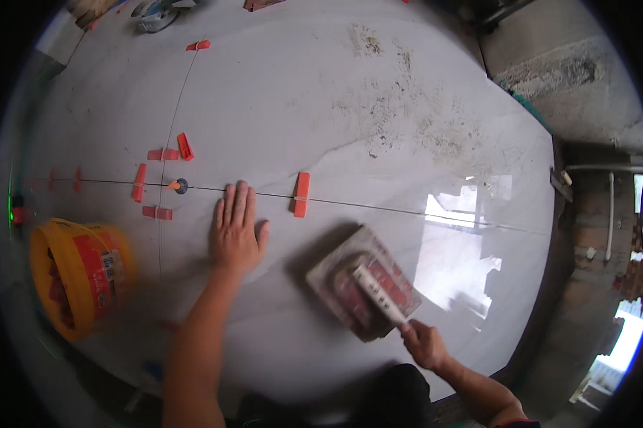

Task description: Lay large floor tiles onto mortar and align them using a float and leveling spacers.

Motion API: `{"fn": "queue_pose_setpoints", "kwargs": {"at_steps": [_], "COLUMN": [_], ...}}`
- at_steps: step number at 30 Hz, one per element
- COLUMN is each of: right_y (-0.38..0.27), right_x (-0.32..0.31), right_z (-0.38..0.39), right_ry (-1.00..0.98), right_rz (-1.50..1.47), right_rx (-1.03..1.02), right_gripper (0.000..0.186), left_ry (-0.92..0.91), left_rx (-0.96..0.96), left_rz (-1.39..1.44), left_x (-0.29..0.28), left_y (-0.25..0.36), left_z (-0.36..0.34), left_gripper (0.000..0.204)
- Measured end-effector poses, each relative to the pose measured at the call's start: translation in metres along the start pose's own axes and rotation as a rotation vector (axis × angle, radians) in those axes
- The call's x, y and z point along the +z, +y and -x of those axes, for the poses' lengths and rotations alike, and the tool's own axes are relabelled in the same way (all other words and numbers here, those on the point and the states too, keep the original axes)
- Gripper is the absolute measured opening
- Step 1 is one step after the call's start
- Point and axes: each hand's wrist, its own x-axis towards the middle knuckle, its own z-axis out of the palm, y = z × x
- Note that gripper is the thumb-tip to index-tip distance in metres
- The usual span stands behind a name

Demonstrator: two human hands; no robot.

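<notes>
My left hand (239, 227) lies flat, fingers stretched out, on a large pale glossy tile (279, 314). Its fingertips reach the thin joint with the tile beyond. A tile vibrator (364, 282), with a square, worn base and a pale handle with dark marks, is in the grip of my right hand (426, 345). It sits over the near tile, slightly tilted; whether its whole base touches is unclear. Right of my left hand, a red levelling wedge (301, 195) crosses the joint. Close by on the left is a round dark levelling piece with an orange top (179, 186).
Several more red wedges surround the tile crossing, one of them a loose-looking wedge (185, 146). A yellow bucket (100, 278) of red pieces stands at left. A green-lit device (16, 212) is at the far left. Dirt marks (407, 107) streak the far tile; a rough wall (578, 78) borders the right.
</notes>
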Motion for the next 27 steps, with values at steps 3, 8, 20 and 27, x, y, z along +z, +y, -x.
{"fn": "queue_pose_setpoints", "kwargs": {"at_steps": [3,8,20,27], "right_y": [-0.048,-0.181,-0.247,-0.236], "right_x": [-0.062,-0.137,-0.162,-0.130], "right_z": [-0.033,-0.095,-0.155,-0.208], "right_ry": [0.044,0.348,0.105,0.177], "right_rz": [-0.300,-0.238,-0.165,0.089], "right_rx": [-0.002,-0.515,-0.065,-0.098], "right_gripper": [0.046,0.054,0.062,0.066], "left_ry": [0.030,0.102,0.057,0.068], "left_rx": [0.009,0.026,0.007,0.035], "left_rz": [0.033,0.091,0.114,0.126], "left_x": [0.007,0.007,0.010,0.010], "left_y": [0.003,-0.003,-0.011,-0.006], "left_z": [0.003,-0.004,0.000,-0.012], "left_gripper": [0.074,0.074,0.076,0.074]}}
